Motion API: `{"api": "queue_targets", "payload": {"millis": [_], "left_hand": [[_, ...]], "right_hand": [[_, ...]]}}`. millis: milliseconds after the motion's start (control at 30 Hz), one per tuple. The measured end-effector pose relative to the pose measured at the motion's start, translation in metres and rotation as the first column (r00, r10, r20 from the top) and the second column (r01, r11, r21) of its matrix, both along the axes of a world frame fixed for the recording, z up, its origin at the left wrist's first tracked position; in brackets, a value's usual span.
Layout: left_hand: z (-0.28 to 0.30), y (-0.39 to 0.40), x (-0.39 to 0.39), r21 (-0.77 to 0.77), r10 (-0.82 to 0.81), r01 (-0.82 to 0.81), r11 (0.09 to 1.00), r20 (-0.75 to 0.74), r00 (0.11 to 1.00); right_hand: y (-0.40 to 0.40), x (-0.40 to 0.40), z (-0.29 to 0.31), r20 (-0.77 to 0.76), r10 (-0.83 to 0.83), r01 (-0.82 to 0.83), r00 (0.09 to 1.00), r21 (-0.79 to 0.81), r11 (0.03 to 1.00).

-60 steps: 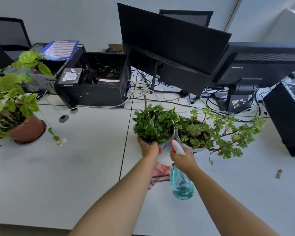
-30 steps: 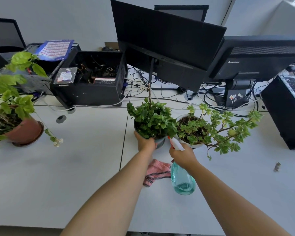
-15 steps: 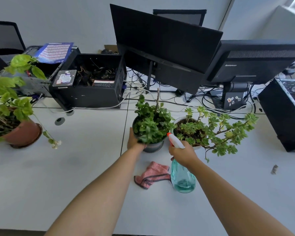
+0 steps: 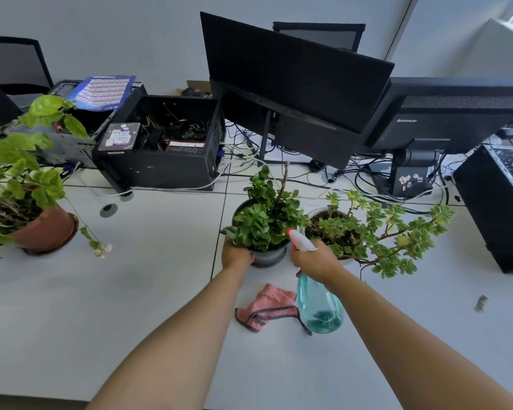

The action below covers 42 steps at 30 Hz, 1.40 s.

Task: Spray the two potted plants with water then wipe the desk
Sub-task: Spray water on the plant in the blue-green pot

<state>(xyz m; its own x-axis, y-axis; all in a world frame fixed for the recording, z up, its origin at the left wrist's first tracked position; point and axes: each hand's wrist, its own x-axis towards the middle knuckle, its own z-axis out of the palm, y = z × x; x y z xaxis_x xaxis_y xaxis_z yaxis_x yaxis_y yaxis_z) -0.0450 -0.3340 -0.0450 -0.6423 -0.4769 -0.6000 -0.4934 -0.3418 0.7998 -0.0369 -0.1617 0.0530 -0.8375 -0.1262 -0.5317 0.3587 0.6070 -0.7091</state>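
On the smooth white desk [image 4: 101, 306], a hand [image 4: 316, 258] grips a translucent teal bottle [image 4: 319, 306].

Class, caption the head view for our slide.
Left hand steadies grey pot while right hand aims spray bottle.

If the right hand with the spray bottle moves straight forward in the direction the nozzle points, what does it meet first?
Most likely the leaves of the plant in the grey pot. The right hand holds the spray bottle with its nozzle aimed up and left, almost touching that foliage. Depth is hard to judge from this one view.
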Motion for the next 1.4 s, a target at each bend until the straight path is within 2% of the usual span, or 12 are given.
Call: {"api": "queue_targets", "payload": {"millis": [100, 200, 333, 767, 933, 1100, 1400], "left_hand": [[-0.003, 0.004, 0.006, -0.017, 0.018, -0.019, 1.0, -0.017, 1.0], [-0.011, 0.023, 0.018, -0.009, 0.021, -0.022, 1.0, -0.104, 0.994], [-0.009, 0.027, 0.019, 0.06, 0.073, -0.065, 0.996, -0.146, 0.987], [-0.011, 0.015, 0.005, -0.017, 0.008, -0.009, 1.0, -0.073, 0.997], [-0.003, 0.013, 0.01, -0.031, -0.042, 0.04, 0.999, -0.06, 0.997], [-0.001, 0.013, 0.01, -0.025, -0.037, 0.035, 0.999, -0.051, 0.998], [-0.003, 0.016, 0.009, -0.046, -0.035, 0.034, 0.998, -0.035, 0.999]], "right_hand": [[-0.004, 0.0, 0.003, 0.0, -0.016, 0.016, 1.0, 0.023, 1.0], [-0.009, 0.001, 0.004, -0.014, -0.041, 0.041, 0.999, 0.039, 0.998], [-0.011, -0.001, 0.004, -0.006, -0.028, 0.028, 1.0, 0.047, 0.999], [-0.021, -0.007, 0.014, 0.019, -0.022, 0.02, 1.0, 0.098, 0.995], [-0.034, -0.008, 0.011, 0.019, 0.044, -0.046, 0.999, 0.173, 0.984], [-0.044, -0.006, 0.007, 0.04, -0.026, 0.018, 0.999, 0.193, 0.981], [-0.038, -0.006, -0.004, 0.012, -0.172, 0.17, 0.985, 0.078, 0.982]]}}
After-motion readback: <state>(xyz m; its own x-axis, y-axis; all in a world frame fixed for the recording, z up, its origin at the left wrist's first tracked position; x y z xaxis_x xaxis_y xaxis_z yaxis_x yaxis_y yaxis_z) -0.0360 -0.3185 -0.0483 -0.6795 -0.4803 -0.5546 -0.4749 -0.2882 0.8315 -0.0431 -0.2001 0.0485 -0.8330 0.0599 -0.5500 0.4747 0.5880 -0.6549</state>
